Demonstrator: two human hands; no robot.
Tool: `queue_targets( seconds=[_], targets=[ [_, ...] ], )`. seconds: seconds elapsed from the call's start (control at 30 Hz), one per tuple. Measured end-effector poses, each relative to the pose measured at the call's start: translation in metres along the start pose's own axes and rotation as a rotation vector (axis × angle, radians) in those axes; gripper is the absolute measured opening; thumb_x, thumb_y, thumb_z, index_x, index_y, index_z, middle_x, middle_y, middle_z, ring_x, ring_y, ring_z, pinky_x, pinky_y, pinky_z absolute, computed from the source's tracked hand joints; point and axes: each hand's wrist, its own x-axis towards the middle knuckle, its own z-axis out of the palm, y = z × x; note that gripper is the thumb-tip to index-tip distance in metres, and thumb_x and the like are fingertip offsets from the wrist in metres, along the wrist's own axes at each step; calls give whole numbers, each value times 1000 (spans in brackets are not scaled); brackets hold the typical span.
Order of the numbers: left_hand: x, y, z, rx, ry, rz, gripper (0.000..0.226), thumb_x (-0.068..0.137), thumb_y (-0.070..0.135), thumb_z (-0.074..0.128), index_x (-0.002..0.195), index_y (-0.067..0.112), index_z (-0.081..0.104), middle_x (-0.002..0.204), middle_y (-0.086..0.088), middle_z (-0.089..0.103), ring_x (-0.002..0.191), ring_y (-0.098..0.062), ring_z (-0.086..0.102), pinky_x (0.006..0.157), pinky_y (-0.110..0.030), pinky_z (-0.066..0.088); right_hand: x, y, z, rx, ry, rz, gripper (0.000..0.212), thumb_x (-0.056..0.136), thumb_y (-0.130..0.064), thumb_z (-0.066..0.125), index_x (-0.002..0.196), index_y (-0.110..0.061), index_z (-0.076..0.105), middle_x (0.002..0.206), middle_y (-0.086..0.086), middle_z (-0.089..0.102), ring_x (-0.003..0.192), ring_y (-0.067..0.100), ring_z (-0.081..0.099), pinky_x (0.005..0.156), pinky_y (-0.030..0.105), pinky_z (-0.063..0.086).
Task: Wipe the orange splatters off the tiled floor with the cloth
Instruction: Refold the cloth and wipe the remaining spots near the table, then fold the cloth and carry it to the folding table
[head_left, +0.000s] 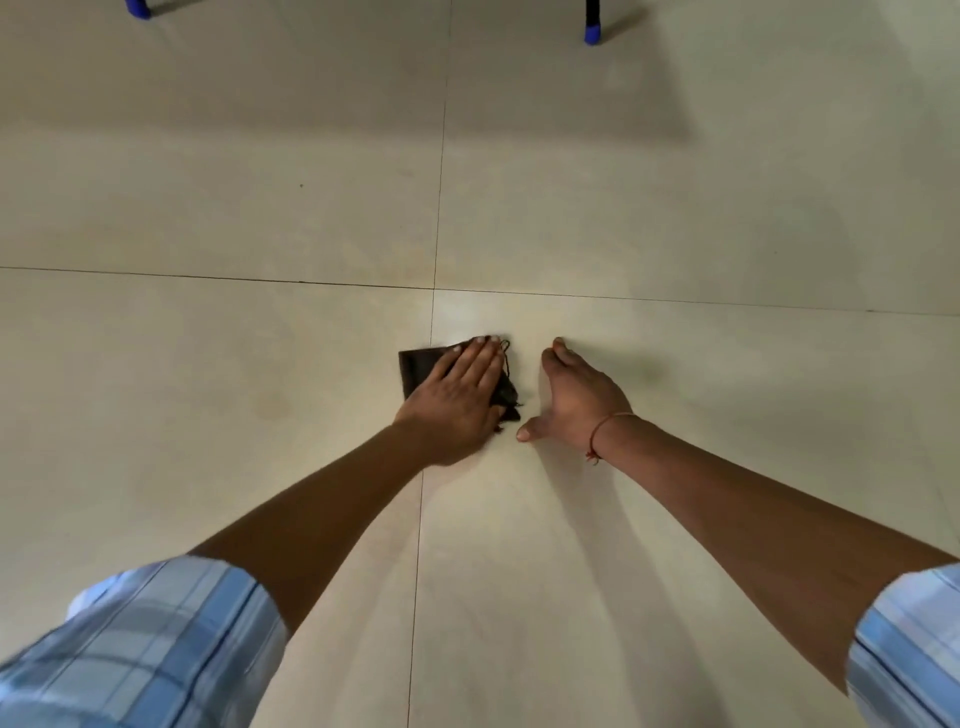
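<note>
while my left hand (460, 397) presses flat, fingers straight and together, on the dark cloth (415, 366) just right of the tile seam, my right hand (574, 397) rests spread on the floor (727, 415) beside it. soft, light, likely to bunch; i'd keep the palm centred.

On the floor (208, 415), mid-frame, across the upright tile joint (439, 182): cloth (414, 370), flat beneath left hand (457, 400). Just right, apart from it: right hand (576, 400), fingers (559, 347) on the floor. At top edge: furniture leg (138, 8) upper left, second leg (592, 23) upper right.
</note>
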Motion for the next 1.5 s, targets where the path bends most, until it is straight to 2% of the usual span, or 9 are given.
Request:
queue_targets(
  seconds=[0.4, 0.57, 0.67, 0.77, 0.87, 1.03, 1.23, 1.37, 1.5],
  targets=[
    [-12, -35, -4, -75, 112, -151, 91, 88, 71, 18, 152, 7, 16, 160, -11, 12, 147, -26, 13, 119, -42, 11, 1, 1, 1, -11, 3, -4, 111, 63, -54, 82, 147, -9, 26, 163, 7, 5, 148, 17, 16, 113, 37, 31],
    [-6, -22, -9, 12, 48, -211, 60, 104, 33, 28, 152, 4, 9, 160, -16, 8, 147, -30, 11, 119, -39, 15, 1, 1, 0, -56, -9, -14, 103, 65, -55, 80, 143, -9, 31, 161, 10, 10, 146, 20, 20, 110, 40, 34],
    [-11, -9, -24, 120, -60, -184, 55, 102, 9, 26, 151, 1, 2, 160, -20, 4, 147, -33, 13, 115, -40, 27, -3, 1, -4, -87, 8, -54, 86, 69, -54, 77, 133, -10, 40, 150, 11, 31, 138, 24, 32, 103, 40, 38],
    [-25, 6, -42, 58, -77, -149, 49, 99, 4, 31, 147, 1, 21, 153, -21, 28, 136, -33, 38, 98, -38, 44, -14, 5, -11, -91, 29, -100, 74, 77, -49, 72, 132, -10, 42, 143, 9, 40, 134, 24, 36, 102, 41, 40],
    [-45, 28, -70, -216, -270, -185, 31, 99, 12, 38, 129, 7, 46, 119, -17, 59, 100, -31, 59, 74, -34, 45, -48, 9, -33, -66, -13, -112, 64, 83, -45, 68, 130, -10, 44, 139, 7, 45, 132, 24, 38, 99, 41, 42],
    [-104, 83, -154, -733, -600, -307, 21, 100, 23, 41, 98, 10, 57, 91, -9, 58, 81, -22, 53, 60, -27, 37, -151, 3, -91, -1, -257, -65, 67, 84, -37, 68, 139, -9, 42, 143, 9, 46, 132, 27, 42, 105, 41, 39],
    [-195, 133, -317, -1463, -511, -614, 27, 101, 26, 45, 117, 9, 59, 99, -8, 65, 89, -23, 63, 75, -32, 52, -286, -20, -221, 258, -515, 34, 71, 81, -26, 76, 142, -15, 43, 139, 4, 53, 123, 22, 52, 81, 22, 47],
    [-237, 153, -433, -1878, -344, -881, 34, 98, 31, 48, 121, 8, 60, 107, -12, 70, 97, -27, 67, 81, -42, 54, -361, -45, -317, 665, -456, 170, 62, 80, -35, 77, 133, -15, 53, 126, 4, 63, 115, 20, 58, 98, 32, 46],
    [-294, 183, -576, -2015, -243, -729, 39, 94, 43, 52, 122, 17, 61, 116, -11, 69, 108, -26, 66, 92, -45, 51, -456, -79, -435, 1121, -388, 220, 40, 86, -29, 72, 120, -13, 59, 117, 5, 67, 102, 16, 64, 79, 27, 50]
  ],
)
